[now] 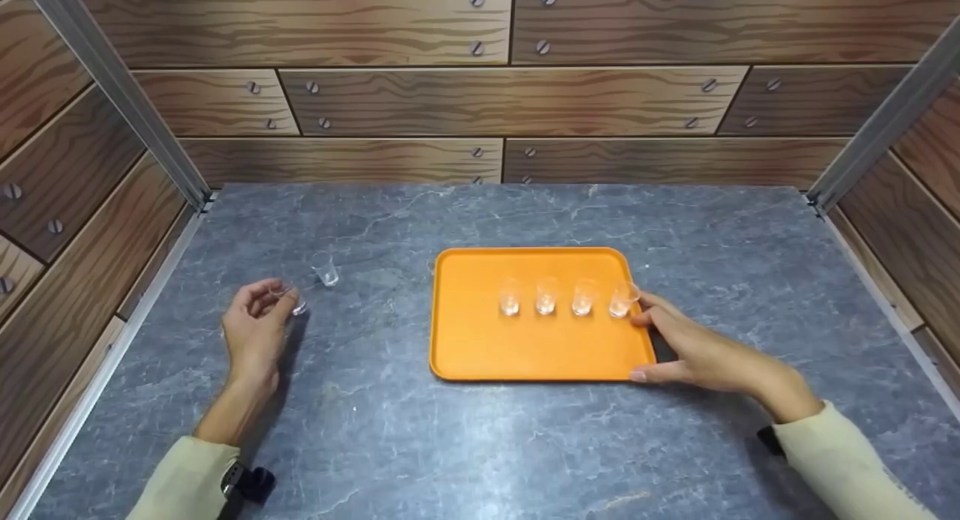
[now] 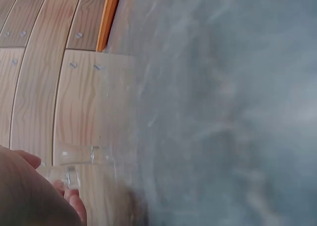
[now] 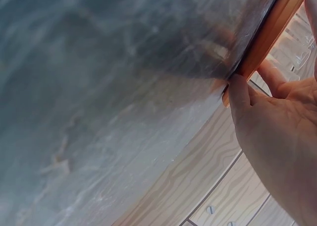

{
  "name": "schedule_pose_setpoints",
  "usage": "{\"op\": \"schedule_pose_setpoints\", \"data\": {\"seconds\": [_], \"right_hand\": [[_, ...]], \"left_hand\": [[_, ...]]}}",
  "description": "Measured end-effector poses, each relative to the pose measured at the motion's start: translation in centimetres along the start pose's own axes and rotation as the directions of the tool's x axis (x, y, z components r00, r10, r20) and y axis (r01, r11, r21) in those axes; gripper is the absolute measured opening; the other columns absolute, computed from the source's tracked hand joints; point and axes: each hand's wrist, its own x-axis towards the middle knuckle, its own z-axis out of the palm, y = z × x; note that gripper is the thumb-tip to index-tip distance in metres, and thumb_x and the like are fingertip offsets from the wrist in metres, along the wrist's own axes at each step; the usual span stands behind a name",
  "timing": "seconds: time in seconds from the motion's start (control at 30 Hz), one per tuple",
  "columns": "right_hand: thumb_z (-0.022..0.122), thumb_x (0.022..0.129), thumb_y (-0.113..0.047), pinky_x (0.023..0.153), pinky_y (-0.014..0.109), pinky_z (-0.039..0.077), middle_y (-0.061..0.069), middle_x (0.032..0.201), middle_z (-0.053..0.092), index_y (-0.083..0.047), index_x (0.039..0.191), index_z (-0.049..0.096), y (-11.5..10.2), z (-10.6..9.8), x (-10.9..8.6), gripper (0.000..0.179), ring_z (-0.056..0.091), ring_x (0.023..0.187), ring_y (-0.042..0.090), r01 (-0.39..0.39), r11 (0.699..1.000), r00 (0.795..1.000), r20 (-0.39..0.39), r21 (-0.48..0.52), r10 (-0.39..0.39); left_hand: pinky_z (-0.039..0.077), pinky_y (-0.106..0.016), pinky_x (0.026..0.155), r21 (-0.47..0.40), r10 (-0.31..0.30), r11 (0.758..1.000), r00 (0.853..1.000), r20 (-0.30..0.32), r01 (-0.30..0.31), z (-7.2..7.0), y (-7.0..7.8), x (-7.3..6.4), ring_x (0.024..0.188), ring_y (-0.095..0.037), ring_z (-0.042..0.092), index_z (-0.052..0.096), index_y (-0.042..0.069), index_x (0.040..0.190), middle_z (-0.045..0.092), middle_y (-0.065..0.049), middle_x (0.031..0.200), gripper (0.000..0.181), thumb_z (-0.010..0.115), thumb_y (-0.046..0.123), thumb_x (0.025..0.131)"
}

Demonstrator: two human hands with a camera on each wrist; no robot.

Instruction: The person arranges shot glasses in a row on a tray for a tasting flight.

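Observation:
My left hand (image 1: 255, 329) pinches a small clear shot glass (image 1: 298, 307) between thumb and fingers, at the left of the table; the fingers partly cover it. Just beyond stands another shot glass (image 1: 328, 271). In the left wrist view, the pinched glass (image 2: 72, 177) is beside the other glass (image 2: 79, 154). An orange tray (image 1: 480, 351) carries a row of several shot glasses (image 1: 545, 301). At its right edge, my right hand (image 1: 686, 347) has thumb and fingers spread apart. Its thumb touches the near right corner, and its fingertips are right by the rightmost glass (image 1: 619, 304).
The grey marbled tabletop (image 1: 375, 415) runs back to a wood-patterned wall (image 1: 510, 100). Similar panels flank both sides, with metal posts (image 1: 120, 92) at the back corners. Bands or cameras (image 1: 251, 484) sit at the wrists.

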Motion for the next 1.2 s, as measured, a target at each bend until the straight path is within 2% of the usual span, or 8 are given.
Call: {"op": "schedule_pose_setpoints", "data": {"seconds": [0.2,0.47,0.73,0.97,1.2], "right_hand": [[0.083,0.097,-0.049,0.124,0.072,0.021,0.027,0.177,0.014,0.002,0.145,0.054,-0.1,-0.1,0.0,0.075,0.019,0.158,0.054,-0.011,1.0,1.0,0.009,0.002,0.011],[0.083,0.097,-0.049,0.124,0.073,0.019,0.028,0.177,0.012,0.002,0.146,0.053,0.0,-0.3,0.0,0.077,0.018,0.159,0.055,-0.022,1.0,1.0,0.023,0.001,0.022],[0.083,0.097,-0.049,0.124,0.073,0.018,0.029,0.176,0.012,0.002,0.146,0.053,-0.1,-0.2,0.0,0.077,0.018,0.158,0.056,-0.025,1.0,1.0,0.016,0.008,0.025],[0.083,0.097,-0.049,0.124,0.073,0.018,0.029,0.177,0.012,0.002,0.144,0.054,-0.2,-0.2,0.0,0.075,0.018,0.158,0.056,-0.026,1.0,1.0,0.017,0.008,0.025],[0.084,0.097,-0.046,0.124,0.073,0.02,0.03,0.175,0.014,0.002,0.143,0.054,-0.2,-0.1,0.1,0.073,0.02,0.158,0.056,-0.01,1.0,1.0,0.008,0.007,0.01]], "left_hand": [[0.054,-0.017,0.078,0.02,0.043,0.999,0.999,0.009,-0.043,0.2,0.2,-1.0,0.095,-0.012,0.063,0.064,-0.005,0.127,0.07,0.001,0.106,0.033,0.079,0.003,0.099],[0.056,-0.018,0.081,-0.025,0.095,0.995,0.994,0.057,-0.094,1.4,0.5,-2.4,0.096,-0.013,0.065,0.065,-0.008,0.123,0.072,-0.005,0.108,0.029,0.079,-0.002,0.097],[0.056,-0.019,0.081,-0.055,0.179,0.983,0.977,0.119,-0.174,2.6,1.2,-3.1,0.091,-0.012,0.068,0.068,-0.011,0.119,0.074,-0.007,0.104,0.028,0.08,-0.006,0.094],[0.058,-0.021,0.083,-0.071,0.197,0.98,0.965,0.172,-0.187,3.8,1.2,-4.1,0.093,-0.015,0.069,0.068,-0.012,0.118,0.074,-0.013,0.108,0.027,0.079,-0.008,0.094],[0.059,-0.022,0.085,-0.07,0.232,0.972,0.95,0.207,-0.222,5.3,0.7,-4.3,0.092,-0.013,0.07,0.067,-0.014,0.116,0.074,-0.016,0.107,0.027,0.078,-0.01,0.093]]}}
